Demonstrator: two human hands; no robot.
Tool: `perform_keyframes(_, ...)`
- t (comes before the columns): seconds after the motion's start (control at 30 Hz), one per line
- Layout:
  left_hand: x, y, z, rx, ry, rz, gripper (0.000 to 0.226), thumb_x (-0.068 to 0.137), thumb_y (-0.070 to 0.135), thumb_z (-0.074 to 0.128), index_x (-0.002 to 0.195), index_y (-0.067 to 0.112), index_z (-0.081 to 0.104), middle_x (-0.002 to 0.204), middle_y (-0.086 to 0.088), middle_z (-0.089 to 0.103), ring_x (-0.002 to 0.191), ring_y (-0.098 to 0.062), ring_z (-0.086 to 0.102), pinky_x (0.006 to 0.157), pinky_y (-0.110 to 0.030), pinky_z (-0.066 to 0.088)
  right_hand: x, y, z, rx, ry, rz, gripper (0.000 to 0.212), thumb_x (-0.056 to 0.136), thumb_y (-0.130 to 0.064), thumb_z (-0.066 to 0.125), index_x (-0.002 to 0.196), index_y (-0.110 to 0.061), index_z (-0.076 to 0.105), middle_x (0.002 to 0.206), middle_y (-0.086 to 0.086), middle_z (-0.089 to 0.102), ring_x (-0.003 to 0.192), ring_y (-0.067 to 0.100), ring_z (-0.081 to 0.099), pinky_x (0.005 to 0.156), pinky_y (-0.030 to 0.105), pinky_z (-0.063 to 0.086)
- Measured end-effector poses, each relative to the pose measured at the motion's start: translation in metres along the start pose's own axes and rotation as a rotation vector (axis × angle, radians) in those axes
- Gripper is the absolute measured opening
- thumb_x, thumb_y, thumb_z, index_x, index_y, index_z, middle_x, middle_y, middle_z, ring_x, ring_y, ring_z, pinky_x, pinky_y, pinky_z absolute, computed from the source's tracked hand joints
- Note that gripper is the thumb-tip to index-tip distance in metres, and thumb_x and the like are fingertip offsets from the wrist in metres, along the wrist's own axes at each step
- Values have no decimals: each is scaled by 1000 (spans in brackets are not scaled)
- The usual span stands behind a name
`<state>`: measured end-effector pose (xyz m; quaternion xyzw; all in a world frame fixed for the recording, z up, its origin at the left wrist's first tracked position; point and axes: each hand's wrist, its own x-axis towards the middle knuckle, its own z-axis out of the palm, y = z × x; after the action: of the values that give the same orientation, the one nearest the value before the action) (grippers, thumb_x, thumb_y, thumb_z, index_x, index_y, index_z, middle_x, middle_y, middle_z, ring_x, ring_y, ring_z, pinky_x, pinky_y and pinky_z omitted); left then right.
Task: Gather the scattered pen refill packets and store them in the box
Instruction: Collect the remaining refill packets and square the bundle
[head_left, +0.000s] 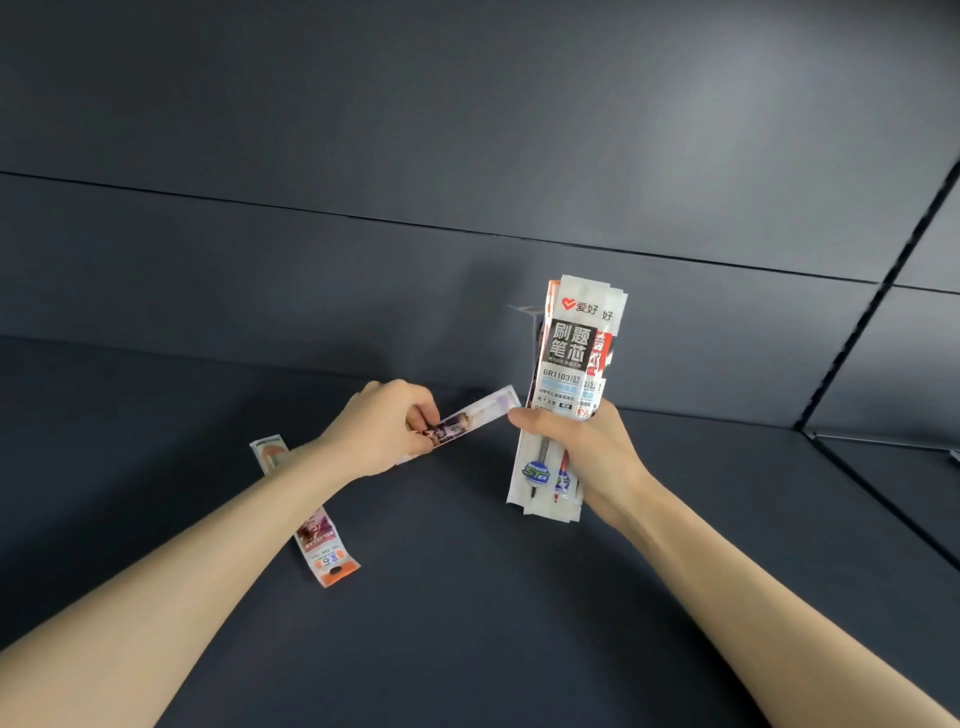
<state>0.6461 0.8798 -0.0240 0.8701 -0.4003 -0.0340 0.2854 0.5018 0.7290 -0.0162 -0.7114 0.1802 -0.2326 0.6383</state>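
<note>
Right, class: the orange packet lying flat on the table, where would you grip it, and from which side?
Probably its near end, by the orange tab: the orange packet lies flat and thin, its middle crossed by the left forearm. Come from above on the near side and pinch across the narrow width, long edge to long edge.

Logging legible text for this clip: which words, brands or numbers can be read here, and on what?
"爱好", beside a red heart: top of the front packet gripped by the right hand.
"刷题笔芯": large characters below that.
"GR1103", "ST": lower on the same packet.
"ST": its blue badge.
Purple packet in the left hand, orange packet on the table: too blurred.
</note>
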Motion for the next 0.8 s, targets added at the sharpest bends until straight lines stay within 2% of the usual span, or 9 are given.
perform_keyframes(0.1,-2,4,-3,-195,25,-54,17,73,8,75,88,14,70,71,6,65,67,-15,65,60,-22,50,-1,-1,-1,31,-3,23,31,79,-10,73,107,-12,60,93,6,67,90,27,65,86,46,53)
perform_keyframes(0.17,-7,9,-7,-409,82,-62,11,73,6,75,82,12,71,72,0,69,69,-13,64,65,-23,49,-3,-2,-1,106,-48,32,34,73,-12,75,105,-12,63,101,7,72,94,28,68,86,44,54)
perform_keyframes(0.27,-21,26,-15,-626,-10,-9,12,72,4,77,82,10,72,77,-7,71,72,-13,66,72,-25,51,-5,-7,4,221,-117,41,35,65,-16,73,99,-13,65,95,9,70,88,26,69,79,40,57)
perform_keyframes(0.37,-35,33,-21,-592,-142,38,14,72,2,77,83,7,71,82,-16,73,69,-17,66,68,-29,53,-8,-14,12,285,-173,15,41,68,-14,72,108,-7,64,97,12,71,86,26,70,77,43,57)
perform_keyframes(0.47,-46,19,-35,-540,-115,13,10,76,7,74,85,11,74,82,-13,73,60,-13,59,52,-23,46,-11,-19,20,252,-143,-23,26,72,-11,74,97,-13,66,81,3,70,76,19,68,67,36,55)
perform_keyframes(0.53,-54,4,-52,-531,-41,-36,9,79,9,72,84,15,75,82,-10,74,64,-15,63,56,-21,46,-11,-21,26,209,-92,-40,20,76,-8,73,91,-17,64,75,0,66,74,19,65,67,36,53)
perform_keyframes(0.63,-62,-20,-81,-413,50,-81,9,82,15,69,81,21,75,82,-2,74,78,-13,67,64,-19,48,-10,-24,40,140,-86,-73,24,73,-10,77,91,-16,63,71,-5,64,74,18,64,69,35,53)
perform_keyframes(0.73,-63,-35,-103,-208,-63,-27,11,84,23,65,81,27,75,85,0,73,86,-25,65,76,-33,48,-11,-32,63,-68,-167,-119,52,58,-23,86,103,-11,62,76,-8,67,72,10,67,65,26,53)
perform_keyframes(0.8,-59,-37,-111,-202,-110,72,10,85,25,66,85,28,75,85,3,73,84,-24,65,76,-38,51,-12,-37,82,-269,-245,-109,39,65,-17,83,100,-16,65,81,-9,70,76,7,68,69,24,53)
